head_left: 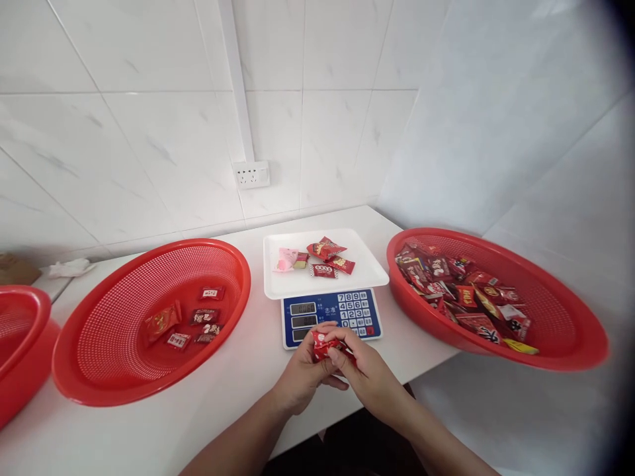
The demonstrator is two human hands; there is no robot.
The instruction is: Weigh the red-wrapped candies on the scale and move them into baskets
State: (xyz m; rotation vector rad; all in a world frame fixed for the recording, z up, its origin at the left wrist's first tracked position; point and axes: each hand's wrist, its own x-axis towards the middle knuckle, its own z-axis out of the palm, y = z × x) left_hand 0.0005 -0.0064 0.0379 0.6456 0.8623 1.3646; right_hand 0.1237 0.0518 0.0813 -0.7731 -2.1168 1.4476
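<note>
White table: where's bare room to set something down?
Table, front left: between the middle basket and the left forearm, running up to the scale. Tray: bare right side. Crowded: the scale's front edge, where left hand and right hand hold red packets; also the tray's right corner, hard by the right basket.

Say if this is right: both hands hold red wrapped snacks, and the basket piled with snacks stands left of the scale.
Not left: the head view shows the piled red basket right of the digital scale. The left hand and right hand hold red wrapped snacks.
</note>
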